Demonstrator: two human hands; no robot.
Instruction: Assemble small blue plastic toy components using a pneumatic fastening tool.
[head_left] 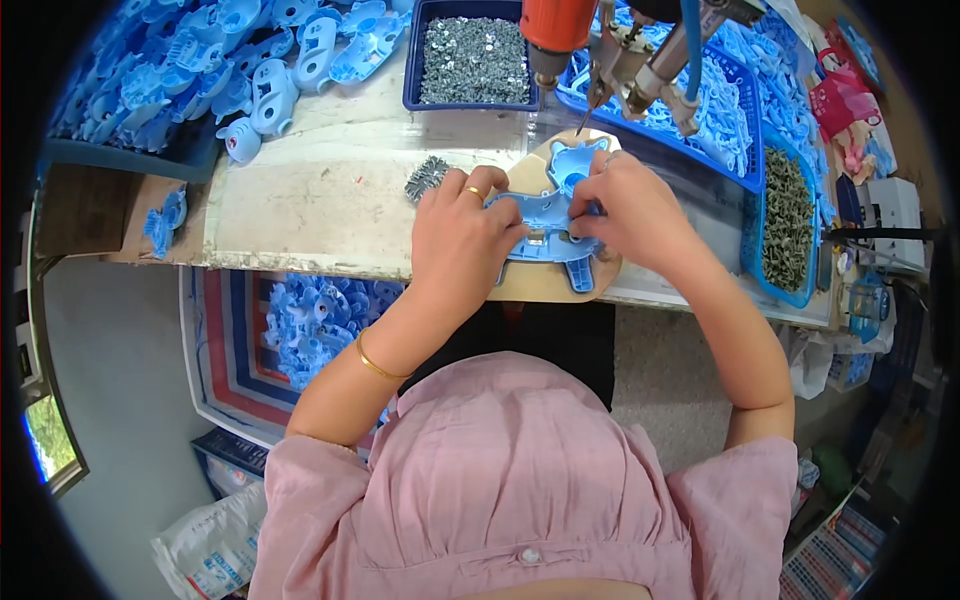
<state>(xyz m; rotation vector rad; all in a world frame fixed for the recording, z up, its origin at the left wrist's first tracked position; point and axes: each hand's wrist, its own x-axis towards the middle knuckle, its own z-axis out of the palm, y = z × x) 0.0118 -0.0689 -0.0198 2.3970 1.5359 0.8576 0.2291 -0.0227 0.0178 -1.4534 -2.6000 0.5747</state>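
A light blue plastic toy shell half [545, 208], shaped like an animal with its hollow side up, lies on a pale wooden board [522, 176] at the table's front edge. On its left side, my left hand [460, 232] has its thumb and fingers pinched at the shell's edge. From the right, my right hand [640, 205] reaches into the hollow with fingers closed together; whatever sits between them is hidden. Small metal pieces show inside the shell between my hands. Just left of the board, a little heap of screws [427, 178] lies beside my left hand.
Above the board hangs an orange powered screwdriver [555, 28] with metal fittings. Behind stands a dark blue tray [470, 107] of small metal parts. Blue shells [180, 70] pile up far left; a blue basket [752, 110] and a blue tub [790, 297] of metal pieces stand right.
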